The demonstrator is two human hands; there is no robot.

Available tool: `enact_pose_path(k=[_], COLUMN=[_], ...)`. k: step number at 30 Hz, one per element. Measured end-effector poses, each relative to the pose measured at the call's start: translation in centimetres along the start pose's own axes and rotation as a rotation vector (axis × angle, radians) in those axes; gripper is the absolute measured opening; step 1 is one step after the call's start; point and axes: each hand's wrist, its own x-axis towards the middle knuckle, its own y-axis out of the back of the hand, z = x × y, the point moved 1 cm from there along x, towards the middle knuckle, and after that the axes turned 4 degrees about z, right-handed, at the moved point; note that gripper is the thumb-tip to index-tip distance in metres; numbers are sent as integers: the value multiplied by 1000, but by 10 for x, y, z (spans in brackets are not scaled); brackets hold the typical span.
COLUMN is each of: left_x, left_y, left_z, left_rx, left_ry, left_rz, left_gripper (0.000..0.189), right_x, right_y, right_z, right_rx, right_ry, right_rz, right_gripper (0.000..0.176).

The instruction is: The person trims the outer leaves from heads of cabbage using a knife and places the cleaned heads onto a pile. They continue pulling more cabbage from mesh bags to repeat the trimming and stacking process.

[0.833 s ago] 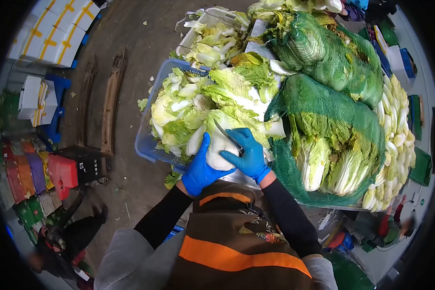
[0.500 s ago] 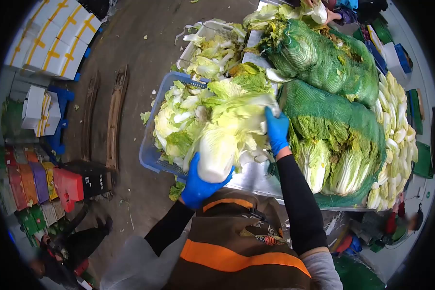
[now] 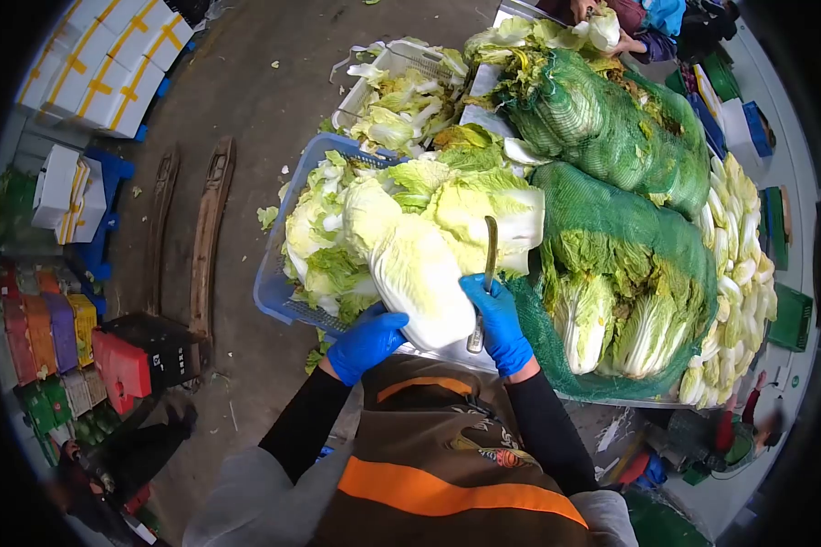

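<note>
A trimmed, pale napa cabbage (image 3: 420, 283) is tilted over the leaf pile, its white base toward my apron. My left hand (image 3: 365, 343) is closed around its lower left side. In my right hand (image 3: 497, 321), beside the base, is a slim curved knife (image 3: 492, 251); one dark end sticks up above the fingers and a metallic end shows below. Large detached cabbage leaves (image 3: 493, 214) lie just beyond the cabbage. Under and left of it, a blue plastic basket (image 3: 278, 273) is heaped with loose leaves.
Green mesh sacks (image 3: 629, 205) of cabbages fill the metal table on the right, with stacked trimmed cabbages (image 3: 739, 273) behind. A white basket (image 3: 347, 108) of leaves stands farther off. Another person's hands (image 3: 622, 41) hold a cabbage at the top. A pallet jack's forks (image 3: 212, 237) lie left.
My right hand has come down and toward me from the outer leaves to the cabbage base, and the knife now shows. Leaves have separated and lie beyond the cabbage, which has turned.
</note>
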Motion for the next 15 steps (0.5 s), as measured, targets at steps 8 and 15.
enact_pose_path(k=[8,15], left_x=[-1,-8], left_y=[-24,-25], left_z=[25,30], left_rx=[-264,-169], left_ry=[-85,-125], left_rz=[175,268], left_gripper=[53,51], right_x=[0,4], right_y=[-5,7], right_z=[7,21], right_rx=[-212,-332], right_ry=[79,229], right_rz=[-95,-45], right_gripper=[26,21])
